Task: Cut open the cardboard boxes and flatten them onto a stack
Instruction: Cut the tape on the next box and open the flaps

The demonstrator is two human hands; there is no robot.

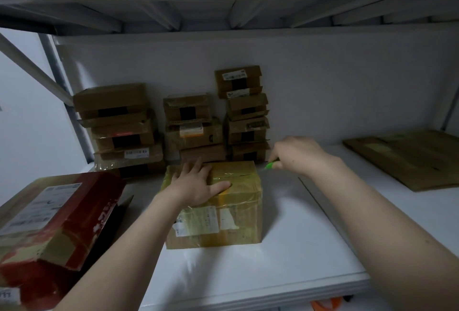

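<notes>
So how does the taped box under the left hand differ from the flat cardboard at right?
The taped box stands whole and closed; the flattened cardboard lies flat. The box is wrapped in glossy yellowish tape; the cardboard looks darker brown. The left hand rests on the box; nothing touches the cardboard. Both sit on the shelf.

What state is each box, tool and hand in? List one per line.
Taped box: sealed, pressed from above.
Left hand: flat, pressing its top.
Green cutter: held beside the box's far corner.
Right hand: gripping the cutter.
Red box: end open, not flattened.
Stacked boxes: closed, piled at the back.
Cardboard sheet: flattened, lying at right.
</notes>
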